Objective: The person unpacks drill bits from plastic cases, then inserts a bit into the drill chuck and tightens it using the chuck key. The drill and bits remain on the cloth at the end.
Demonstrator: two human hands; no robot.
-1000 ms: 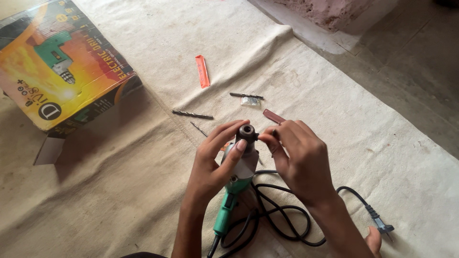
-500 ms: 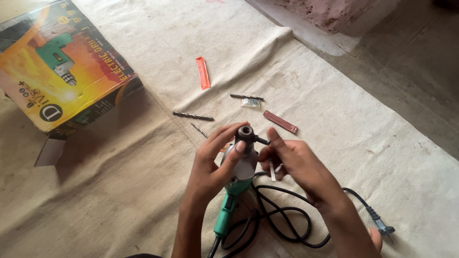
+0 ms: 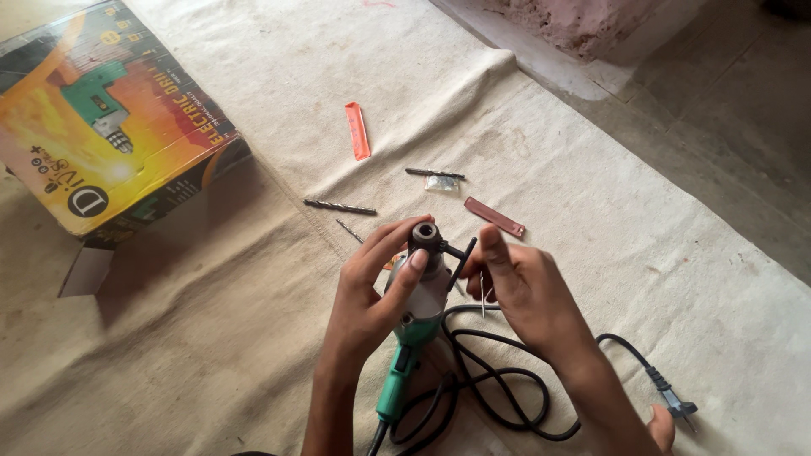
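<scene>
A person's two bare hands work at the nose of a green and silver electric drill [image 3: 418, 317], which stands nearly upright on a pale cloth [image 3: 211, 338] spread over the floor, its dark chuck [image 3: 425, 236] pointing up toward the camera. The left hand [image 3: 372, 291] is wrapped around the drill's silver front housing, fingers curled behind it and the thumb pressed against the side just below the chuck. The right hand [image 3: 528, 287] is closed on a black chuck key [image 3: 459, 257], a short T-shaped tool whose tip meets the side of the chuck; thumb and forefinger pinch its handle. The drill's black cord [image 3: 498, 397] lies looped on the cloth just under the right wrist and runs out to a plug [image 3: 676, 405] near the lower right corner. Beyond the hands, several small items lie apart from one another on the cloth: a long twist drill bit [image 3: 340, 206], a thinner bit [image 3: 349, 231] partly hidden behind the left fingers, another dark bit [image 3: 434, 174] resting by a small clear packet [image 3: 441, 183], a flat orange strip [image 3: 358, 131] and a brownish-red strip [image 3: 494, 217]. At the upper left sits an open cardboard box [image 3: 101, 135] printed in yellow and orange with a picture of a green drill. Bare concrete floor [image 3: 718, 110] shows past the cloth's far edge.
</scene>
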